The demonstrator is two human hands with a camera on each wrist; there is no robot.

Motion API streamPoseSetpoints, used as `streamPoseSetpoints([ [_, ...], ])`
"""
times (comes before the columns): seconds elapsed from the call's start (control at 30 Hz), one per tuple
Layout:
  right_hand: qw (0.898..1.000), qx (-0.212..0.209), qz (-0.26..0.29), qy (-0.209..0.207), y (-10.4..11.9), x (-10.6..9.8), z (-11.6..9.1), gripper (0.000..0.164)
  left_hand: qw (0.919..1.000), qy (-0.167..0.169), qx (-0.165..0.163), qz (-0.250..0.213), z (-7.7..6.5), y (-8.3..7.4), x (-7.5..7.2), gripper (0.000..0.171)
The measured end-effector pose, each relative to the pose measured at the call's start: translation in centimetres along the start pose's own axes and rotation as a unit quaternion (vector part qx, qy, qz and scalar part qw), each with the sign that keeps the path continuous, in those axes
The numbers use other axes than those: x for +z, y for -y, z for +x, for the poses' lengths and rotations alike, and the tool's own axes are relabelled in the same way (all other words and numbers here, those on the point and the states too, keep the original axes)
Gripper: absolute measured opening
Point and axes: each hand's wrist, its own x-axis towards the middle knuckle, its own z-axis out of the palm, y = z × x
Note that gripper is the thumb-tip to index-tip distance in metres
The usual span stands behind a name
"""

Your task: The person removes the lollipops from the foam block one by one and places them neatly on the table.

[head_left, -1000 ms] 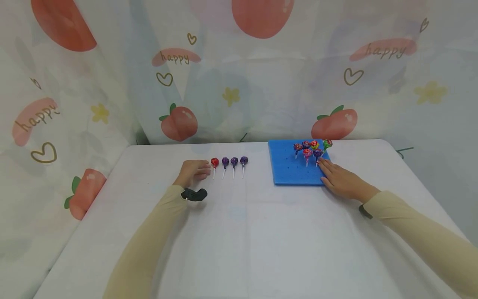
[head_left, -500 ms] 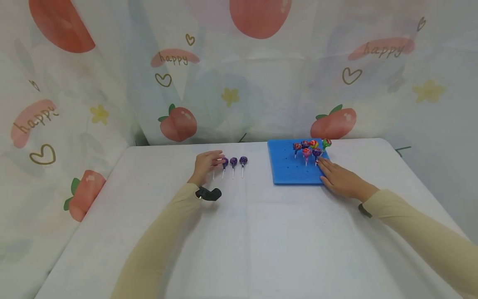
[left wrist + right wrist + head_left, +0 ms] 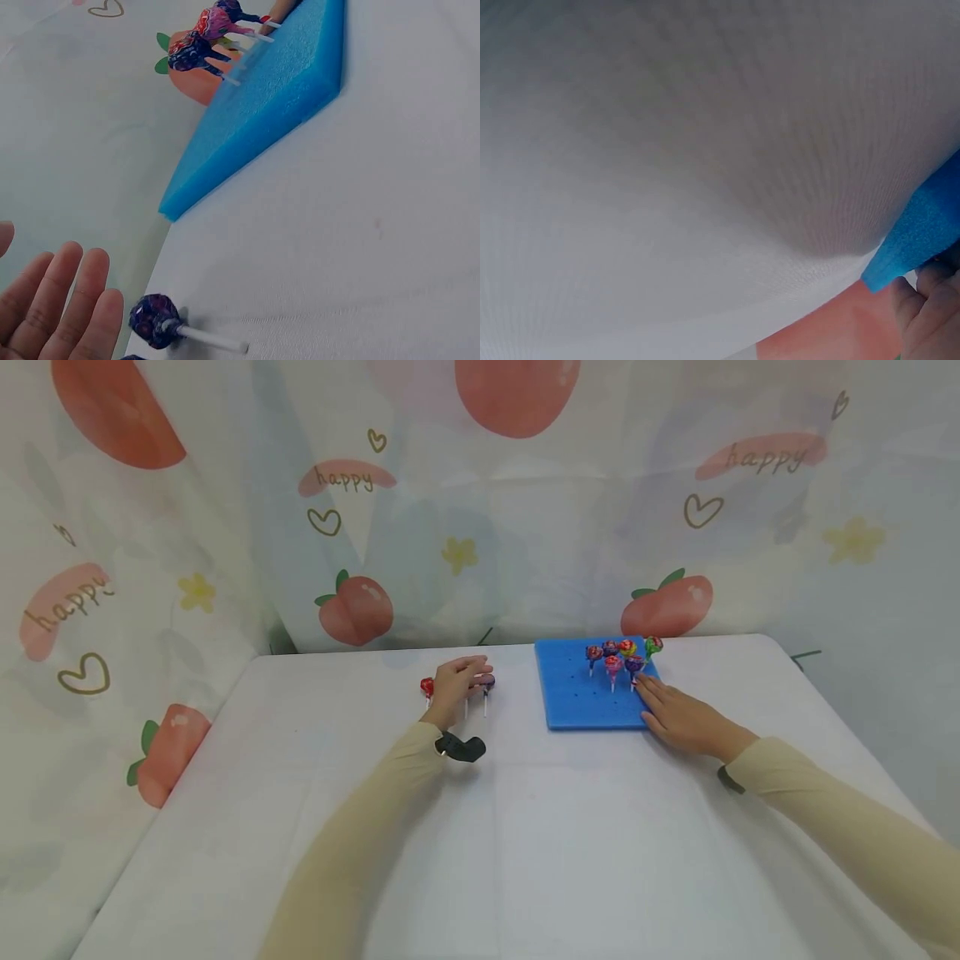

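Note:
My left hand (image 3: 453, 689) hovers over a row of wrapped lollipops lying on the white table, its fingers extended and holding nothing. To its left a red lollipop (image 3: 427, 685) shows; a purple lollipop (image 3: 155, 321) lies right by the fingers in the left wrist view. The hand covers part of the row. My right hand (image 3: 678, 718) rests with straight fingers on the right edge of a blue foam board (image 3: 577, 703). Several lollipops stand upright by their sticks in the board's back right part, among them a pink lollipop (image 3: 612, 665) and a green lollipop (image 3: 653, 645).
Small holes dot the board's surface left of and in front of the standing lollipops. A white cloth covers the table (image 3: 480, 843). A curtain (image 3: 525, 527) printed with peaches hangs behind and on the left.
My left hand has moved right along the row, from beside the red lollipop to over the purple ones; the red one shows again on its left. My right hand stays on the board.

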Motion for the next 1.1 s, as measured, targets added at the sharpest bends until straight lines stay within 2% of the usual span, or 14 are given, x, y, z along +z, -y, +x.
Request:
streamPoseSetpoints([
  [0.2,1.000,0.003,-0.001,0.001,-0.1,0.0,0.1,0.063,0.9996,0.022,0.017,0.011,0.2,0.3,2.3,0.034],
  [0.47,1.000,0.007,-0.005,0.001,-0.1,0.0,0.0,0.063,0.9987,0.032,0.041,0.005,0.8,0.9,5.0,0.035],
  [0.83,1.000,0.006,-0.003,-0.002,0.0,-0.2,0.0,0.063,0.9968,0.060,0.051,-0.004,1.2,1.4,7.1,0.035],
  [1.1,1.000,0.007,0.002,-0.001,0.0,0.1,0.0,0.063,0.9975,0.045,0.054,0.014,1.6,2.0,8.8,0.032],
])
